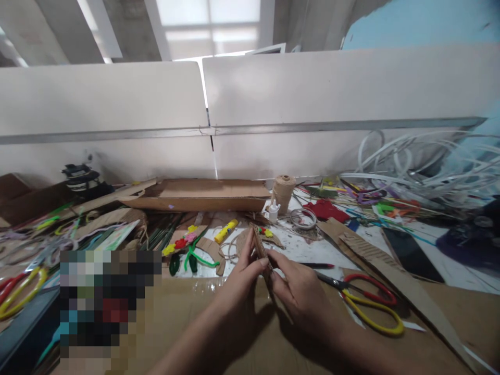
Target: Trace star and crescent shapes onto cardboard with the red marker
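Now, over the broad cardboard sheet [187,317], our left hand [247,271] and right hand [299,284] hold a small cardboard piece [258,244].

It stands edge-on between them, each grip closed against one side. We judge the whole piece light, stiff yet easily creased, and dry enough not to slip; we would press its flat faces with spread fingers and spare the narrow edge, which a hard pinch could crush.
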The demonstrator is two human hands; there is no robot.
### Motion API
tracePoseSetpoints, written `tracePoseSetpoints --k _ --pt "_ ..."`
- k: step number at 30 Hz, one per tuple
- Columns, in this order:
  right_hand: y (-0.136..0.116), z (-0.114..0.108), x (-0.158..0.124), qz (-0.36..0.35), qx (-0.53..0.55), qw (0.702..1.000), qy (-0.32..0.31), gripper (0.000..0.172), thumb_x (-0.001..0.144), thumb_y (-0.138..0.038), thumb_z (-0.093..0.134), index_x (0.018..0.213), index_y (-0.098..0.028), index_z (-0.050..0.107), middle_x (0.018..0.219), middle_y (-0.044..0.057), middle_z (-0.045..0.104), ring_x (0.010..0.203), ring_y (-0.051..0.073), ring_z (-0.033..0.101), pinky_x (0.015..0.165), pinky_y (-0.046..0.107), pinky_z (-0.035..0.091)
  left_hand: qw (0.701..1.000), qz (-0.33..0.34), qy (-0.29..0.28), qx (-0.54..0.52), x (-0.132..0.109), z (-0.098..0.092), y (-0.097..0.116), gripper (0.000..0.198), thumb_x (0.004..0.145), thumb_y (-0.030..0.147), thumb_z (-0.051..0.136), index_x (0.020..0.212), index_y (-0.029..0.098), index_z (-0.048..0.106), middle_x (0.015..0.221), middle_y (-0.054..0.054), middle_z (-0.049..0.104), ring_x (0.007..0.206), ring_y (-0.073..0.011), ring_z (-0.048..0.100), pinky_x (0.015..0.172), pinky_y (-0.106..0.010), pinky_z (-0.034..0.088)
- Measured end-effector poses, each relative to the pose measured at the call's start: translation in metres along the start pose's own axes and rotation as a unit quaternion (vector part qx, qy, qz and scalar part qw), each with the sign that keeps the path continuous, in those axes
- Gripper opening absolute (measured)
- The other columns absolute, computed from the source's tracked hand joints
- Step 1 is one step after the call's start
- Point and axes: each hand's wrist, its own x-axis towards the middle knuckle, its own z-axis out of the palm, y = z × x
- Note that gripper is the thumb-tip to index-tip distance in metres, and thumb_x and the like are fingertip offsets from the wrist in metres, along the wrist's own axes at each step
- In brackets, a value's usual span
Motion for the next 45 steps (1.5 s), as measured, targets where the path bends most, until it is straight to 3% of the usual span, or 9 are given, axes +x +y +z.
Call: tracePoseSetpoints --k 2,6,9,13,17,24,36,41,45 --pt "-0.001 0.0 0.001 0.005 0.013 1.0 -0.011 0.035 0.105 -0.018 0.046 0.132 -0.013 0.069 0.122 0.02 0.083 0.103 0.033 0.084 0.087 0.043 0.068 1.0 -0.008 -0.003 -0.015 0.0 0.001 -0.004 0.076 0.096 0.036 0.071 0.162 0.059 0.04 0.178 0.011 0.036 0.161 -0.0288 0.038 0.115 -0.047 0.051" --pt "0.002 -0.001 0.001 0.013 0.034 0.999 -0.018 0.034 0.109 -0.02 0.042 0.128 -0.015 0.07 0.116 0.019 0.083 0.1 0.03 0.083 0.082 0.04 0.066 0.998 0.065 0.014 -0.006 0.011 -0.007 -0.014 0.071 0.087 0.038 0.088 0.152 0.039 0.062 0.165 -0.006 0.056 0.154 -0.0304 0.049 0.125 -0.046 0.04" --pt "0.01 0.0 0.0 0.007 0.027 1.0 -0.014 0.034 0.111 -0.022 0.045 0.138 -0.016 0.066 0.112 0.016 0.084 0.097 0.029 0.083 0.082 0.039 0.066 0.996 0.077 0.018 0.048 0.02 -0.014 -0.021 0.074 0.078 0.045 0.095 0.145 0.032 0.069 0.161 -0.015 0.059 0.143 -0.0366 0.06 0.121 -0.053 0.044" --pt "0.015 0.003 -0.002 -0.022 0.008 1.0 0.002 0.035 0.111 -0.021 0.047 0.139 -0.014 0.065 0.111 0.017 0.084 0.096 0.03 0.083 0.083 0.042 0.067 0.989 0.094 0.007 0.112 0.022 -0.014 -0.023 0.078 0.08 0.043 0.091 0.151 0.024 0.064 0.157 -0.019 0.062 0.13 -0.036 0.069 0.114 -0.053 0.051" --pt "0.012 0.005 -0.001 -0.036 -0.001 0.999 0.006 0.034 0.111 -0.018 0.043 0.134 -0.014 0.068 0.114 0.016 0.084 0.097 0.03 0.084 0.084 0.044 0.068 0.974 0.124 0.0 0.189 0.02 -0.014 -0.018 0.067 0.091 0.034 0.075 0.155 0.018 0.061 0.145 -0.017 0.072 0.126 -0.0324 0.072 0.113 -0.048 0.053" --pt "0.009 0.007 -0.003 -0.068 -0.051 0.996 0.02 0.035 0.11 -0.015 0.043 0.134 -0.011 0.068 0.116 0.018 0.084 0.095 0.032 0.084 0.082 0.045 0.069 0.88 0.153 0.023 0.449 0.009 -0.013 -0.002 0.064 0.099 0.032 0.057 0.162 0.019 0.052 0.134 -0.014 0.078 0.117 -0.0326 0.074 0.106 -0.047 0.056" --pt "0.009 0.01 -0.005 -0.072 -0.06 0.995 0.026 0.04 0.105 -0.01 0.044 0.138 -0.013 0.065 0.113 0.018 0.084 0.088 0.03 0.083 0.077 0.041 0.068 0.82 0.099 0.038 0.563 0.008 -0.003 0.004 0.073 0.098 0.032 0.049 0.166 0.008 0.042 0.121 -0.023 0.08 0.108 -0.0384 0.076 0.092 -0.043 0.056" --pt "0.005 0.015 -0.009 -0.062 -0.054 0.996 0.041 0.042 0.099 -0.009 0.045 0.137 -0.013 0.064 0.113 0.018 0.084 0.085 0.031 0.082 0.075 0.045 0.067 0.827 0.122 0.072 0.545 0.006 0.004 0.002 0.066 0.099 0.032 0.048 0.163 0.016 0.047 0.119 -0.018 0.081 0.102 -0.0347 0.077 0.088 -0.037 0.053" --pt "0.006 0.017 -0.007 -0.075 -0.063 0.993 0.059 0.041 0.099 -0.007 0.043 0.134 -0.012 0.065 0.107 0.018 0.084 0.08 0.031 0.081 0.071 0.044 0.065 0.81 0.101 0.068 0.574 0.006 0.006 -0.002 0.071 0.099 0.032 0.043 0.166 0.008 0.041 0.117 -0.023 0.08 0.102 -0.0375 0.076 0.086 -0.04 0.052"
